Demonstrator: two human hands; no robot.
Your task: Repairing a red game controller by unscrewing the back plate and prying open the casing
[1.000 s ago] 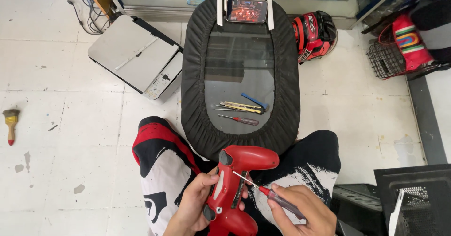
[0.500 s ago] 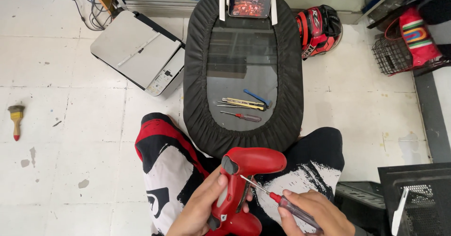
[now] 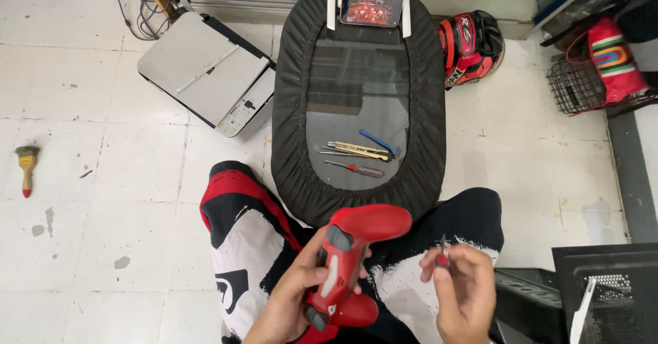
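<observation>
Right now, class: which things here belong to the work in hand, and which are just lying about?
In use:
left hand holding red gamepad
right hand holding small screwdriver

Lying about:
tools on table
phone
printer
brush
helmet

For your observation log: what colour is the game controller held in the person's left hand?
Red, with dark grey triggers; the game controller shows best in the head view.

Your red game controller [image 3: 346, 265] is held above your lap, tilted end-up, one handle pointing toward the black-rimmed oval stand, its dark shoulder buttons facing you. The small screwdriver [image 3: 443, 253] stands nearly upright with its metal tip up, apart from the controller's right side.
</observation>
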